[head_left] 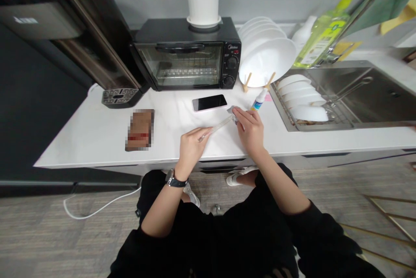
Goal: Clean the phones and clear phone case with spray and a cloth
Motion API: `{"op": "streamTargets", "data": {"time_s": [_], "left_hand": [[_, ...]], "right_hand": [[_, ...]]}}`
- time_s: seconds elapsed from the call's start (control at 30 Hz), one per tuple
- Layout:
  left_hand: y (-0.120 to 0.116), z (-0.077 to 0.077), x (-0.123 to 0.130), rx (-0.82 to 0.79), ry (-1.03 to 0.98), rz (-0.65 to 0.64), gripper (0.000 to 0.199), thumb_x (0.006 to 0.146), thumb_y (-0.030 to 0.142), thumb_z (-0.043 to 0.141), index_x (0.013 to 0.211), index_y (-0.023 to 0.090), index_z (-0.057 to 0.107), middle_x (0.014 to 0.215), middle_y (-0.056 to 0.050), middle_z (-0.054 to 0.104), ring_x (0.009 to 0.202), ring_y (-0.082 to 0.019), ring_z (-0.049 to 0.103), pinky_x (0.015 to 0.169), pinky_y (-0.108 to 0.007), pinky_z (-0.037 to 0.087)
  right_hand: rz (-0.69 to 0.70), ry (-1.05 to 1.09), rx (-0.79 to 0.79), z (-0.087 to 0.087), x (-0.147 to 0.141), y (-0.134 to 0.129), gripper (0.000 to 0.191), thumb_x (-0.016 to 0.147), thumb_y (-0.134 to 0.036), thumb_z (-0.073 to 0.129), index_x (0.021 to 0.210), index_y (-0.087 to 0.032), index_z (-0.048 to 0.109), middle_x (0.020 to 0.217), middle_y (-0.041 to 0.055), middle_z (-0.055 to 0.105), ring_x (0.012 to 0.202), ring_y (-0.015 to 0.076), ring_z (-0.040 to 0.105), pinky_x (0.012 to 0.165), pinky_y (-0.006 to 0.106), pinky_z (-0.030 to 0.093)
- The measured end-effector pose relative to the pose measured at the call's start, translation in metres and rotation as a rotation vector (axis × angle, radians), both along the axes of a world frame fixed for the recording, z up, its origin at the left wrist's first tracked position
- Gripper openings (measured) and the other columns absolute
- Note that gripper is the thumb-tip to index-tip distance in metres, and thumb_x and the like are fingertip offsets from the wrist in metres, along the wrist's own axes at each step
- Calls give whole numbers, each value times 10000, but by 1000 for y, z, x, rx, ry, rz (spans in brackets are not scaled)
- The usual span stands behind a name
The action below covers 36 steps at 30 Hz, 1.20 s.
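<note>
Between my hands, over the white counter, a thin pale, partly clear stick (222, 124) slants up to the right. My left hand (192, 144) is closed on its lower left end. At the upper right end, my right hand (249, 130) pinches a small greyish cloth (231, 109) around or against the stick; its fingers partly hide the contact. Just behind my right hand stands a small white spray bottle (259, 99) with a blue label. A phone (209, 103) with a dark screen lies on the counter behind the stick.
A black toaster oven (186, 43) stands at the back, with white plates (264, 57) in a rack beside it. Bowls (300, 96) sit by the sink (373, 96) on the right. A dispenser machine (120, 97) and a blurred brown item (140, 130) are on the left.
</note>
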<state>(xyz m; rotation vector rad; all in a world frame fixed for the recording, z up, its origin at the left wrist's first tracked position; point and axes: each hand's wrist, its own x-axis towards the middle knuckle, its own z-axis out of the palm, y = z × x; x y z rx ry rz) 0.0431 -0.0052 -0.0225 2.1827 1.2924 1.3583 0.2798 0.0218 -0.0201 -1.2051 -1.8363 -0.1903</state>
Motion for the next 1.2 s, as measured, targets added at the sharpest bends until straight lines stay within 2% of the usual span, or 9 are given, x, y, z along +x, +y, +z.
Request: {"op": "streamTargets", "data": {"time_s": [0.1, 0.2, 0.3, 0.43, 0.6, 0.8, 0.93, 1.07, 1.2], "left_hand": [[0, 2, 1, 1, 6, 13, 174, 1014, 313, 683, 1068, 239, 831, 1003, -47, 850, 822, -194, 799, 766, -311, 645], [-1, 4, 1, 18, 36, 18, 172, 1013, 297, 675, 1041, 225, 829, 973, -49, 845, 779, -180, 777, 742, -287, 621], [0, 4, 0, 47, 73, 50, 258, 1010, 192, 593, 852, 190, 797, 788, -38, 797, 648, -152, 706, 645, -254, 560], [2, 2, -3, 86, 55, 55, 265, 939, 91, 540, 790, 169, 745, 720, -31, 749, 620, -153, 677, 609, -248, 507], [2, 4, -2, 69, 82, 75, 294, 937, 106, 555, 679, 187, 669, 623, 1, 677, 553, -132, 602, 567, -246, 457], [-1, 5, 0, -8, 25, 2, 198, 1024, 309, 654, 1049, 216, 827, 1001, -56, 846, 818, -175, 773, 748, -270, 577], [0, 2, 0, -23, 23, 17, 213, 1026, 335, 664, 1058, 217, 838, 997, -52, 849, 806, -173, 779, 738, -269, 583], [1, 1, 0, -25, 12, 31, 207, 1021, 340, 673, 1055, 223, 841, 989, -50, 849, 785, -171, 773, 720, -272, 578], [0, 3, 1, -1, 12, 16, 186, 1019, 308, 675, 1056, 217, 833, 962, -46, 841, 746, -155, 748, 706, -259, 551]], "right_hand": [[26, 5, -10, -1, -11, -6, 482, 1018, -72, 515, 1424, -259, 697, 1410, 70, 748, 1067, 260, 650, 959, 497, 634], [118, -11, -23, -4, -38, -22, 511, 1018, -60, 531, 1463, -270, 666, 1446, 59, 724, 1123, 255, 666, 977, 479, 647], [245, -8, -50, -8, -71, -42, 528, 1022, -75, 567, 1505, -278, 631, 1479, 55, 701, 1220, 248, 673, 1018, 443, 654], [269, 29, -74, -11, -97, -56, 513, 1034, -115, 582, 1520, -274, 620, 1485, 44, 698, 1267, 246, 675, 1054, 416, 654], [254, -16, -129, -8, -84, -52, 557, 1029, -83, 573, 1534, -316, 599, 1520, 13, 668, 1262, 228, 666, 1055, 410, 651], [114, 50, -96, -2, -37, -20, 547, 995, -10, 519, 1451, -271, 674, 1468, 51, 705, 1180, 241, 669, 1015, 487, 630], [14, 123, -79, -3, -15, -2, 494, 981, -33, 527, 1375, -248, 733, 1399, 51, 752, 1094, 259, 664, 992, 504, 618], [1, 149, -64, -4, -14, 0, 480, 976, -43, 535, 1373, -222, 738, 1388, 59, 758, 1060, 274, 645, 980, 506, 618], [62, 121, -85, -3, -34, -14, 529, 980, -30, 522, 1416, -265, 710, 1416, 42, 742, 1117, 279, 652, 993, 523, 619]]}}
